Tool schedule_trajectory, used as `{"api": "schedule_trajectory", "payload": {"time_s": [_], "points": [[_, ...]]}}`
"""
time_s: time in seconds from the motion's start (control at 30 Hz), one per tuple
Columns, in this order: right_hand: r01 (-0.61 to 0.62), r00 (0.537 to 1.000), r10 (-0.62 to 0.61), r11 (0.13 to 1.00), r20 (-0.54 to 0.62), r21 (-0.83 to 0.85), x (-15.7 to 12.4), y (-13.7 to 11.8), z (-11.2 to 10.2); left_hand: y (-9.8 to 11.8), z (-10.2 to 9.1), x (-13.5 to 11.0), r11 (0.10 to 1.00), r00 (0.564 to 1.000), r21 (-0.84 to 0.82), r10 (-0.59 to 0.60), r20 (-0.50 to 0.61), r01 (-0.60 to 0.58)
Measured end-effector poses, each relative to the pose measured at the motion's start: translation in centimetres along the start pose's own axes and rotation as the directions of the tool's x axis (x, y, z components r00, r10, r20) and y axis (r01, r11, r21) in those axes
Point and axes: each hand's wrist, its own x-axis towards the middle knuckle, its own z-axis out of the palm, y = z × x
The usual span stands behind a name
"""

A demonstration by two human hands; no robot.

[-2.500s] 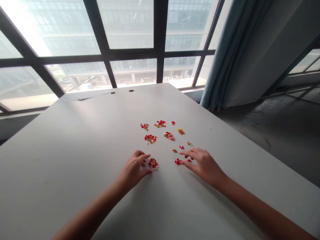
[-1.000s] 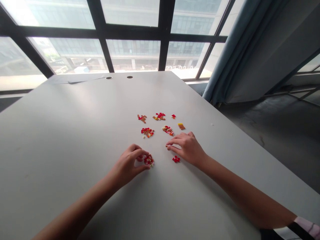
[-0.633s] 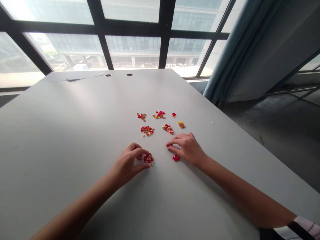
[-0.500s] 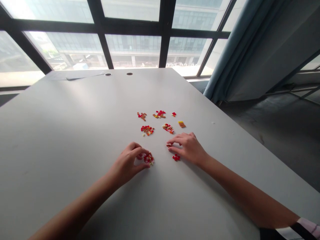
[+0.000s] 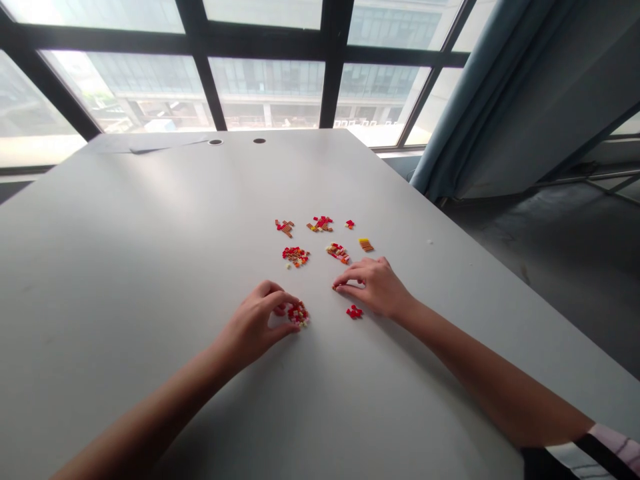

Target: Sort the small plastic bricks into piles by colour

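Observation:
My left hand [image 5: 253, 323] is cupped over a small heap of red, white and yellow plastic bricks [image 5: 299, 314], with its fingertips at the heap's edge and its thumb below it. My right hand [image 5: 373, 287] rests on the white tabletop [image 5: 150, 267], fingertips pointing left, just below a pile of red and tan bricks [image 5: 337, 253]. A small red brick cluster [image 5: 354, 311] lies under that palm's edge. Farther up are a mixed red pile [image 5: 295, 256], a striped yellow-orange stack [image 5: 366, 245] and several other small groups. Anything inside my right fingers is hidden.
The table's far end has two round cable holes [image 5: 215, 141] and a thin sheet [image 5: 150, 145]. Its right edge drops to a grey concrete floor [image 5: 525, 267]. A blue curtain [image 5: 440, 153] hangs by the large window [image 5: 270, 80].
The loose bricks near my right hand have gone from view, and that hand has moved up and left. My left hand has closed in around its heap. The view has tilted upward.

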Motion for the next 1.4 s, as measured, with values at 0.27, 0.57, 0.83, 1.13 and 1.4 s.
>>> {"api": "schedule_trajectory", "payload": {"time_s": [0.27, 0.57, 0.83, 1.13, 1.4], "points": [[-0.031, 1.0, 0.031, 0.999, 0.0, 0.019, 1.9, -0.9, 1.0, 0.1, 0.1, 0.1, 1.0, 1.0, 0.002, -0.003, -0.018, 0.003], [-0.008, 1.0, 0.008, 1.0, -0.024, 0.019, 2.3, -0.5, 1.4, 0.1, 0.3, 0.1, 1.0, 1.0, -0.01, 0.003, -0.021, -0.003], [-0.015, 0.999, 0.018, 0.996, 0.04, -0.086, 2.2, -0.8, 0.6, 0.2, 0.8, 0.7, 0.994, 1.0, -0.108, 0.008, -0.007, -0.009], [0.142, 0.96, -0.073, 0.959, 0.269, -0.247, 2.4, -0.7, -0.4, 0.3, 1.4, 1.6, 0.991, 0.998, -0.116, 0.059, -0.003, -0.059], [0.168, 0.959, -0.076, 0.927, 0.272, -0.336, 2.7, -0.8, 0.2, 0.2, 0.3, 1.2, 0.994, 0.998, -0.08, 0.068, -0.001, -0.068]]}}
